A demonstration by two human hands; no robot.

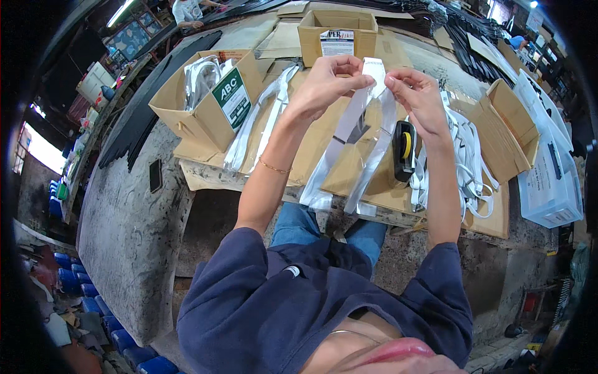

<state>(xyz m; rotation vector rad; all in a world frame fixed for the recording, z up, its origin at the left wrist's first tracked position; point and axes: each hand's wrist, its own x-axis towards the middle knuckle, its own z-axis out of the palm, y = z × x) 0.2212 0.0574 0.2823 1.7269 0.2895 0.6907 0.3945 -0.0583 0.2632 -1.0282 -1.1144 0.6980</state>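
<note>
Both my hands are raised over the cardboard-covered table, pinching the top of a looped white strap (339, 142) in clear plastic. My left hand (333, 84) grips it from the left, thumb and fingers closed beside a white tag (374, 68) at the top. My right hand (416, 100) pinches the right side of the same top end. The strap's two legs hang apart toward the table's near edge. A black tape dispenser (405, 153) with a yellow core stands just below my right hand. Loose white straps (467, 162) lie heaped beside my right forearm.
At left, an open carton (187, 121) holds plastic-wrapped straps, with more wrapped straps (268, 103) next to it. Another carton (339, 22) stands at the back; a tilted one (507, 128) is at right by a clear plastic bin (551, 187). A phone (156, 176) lies far left.
</note>
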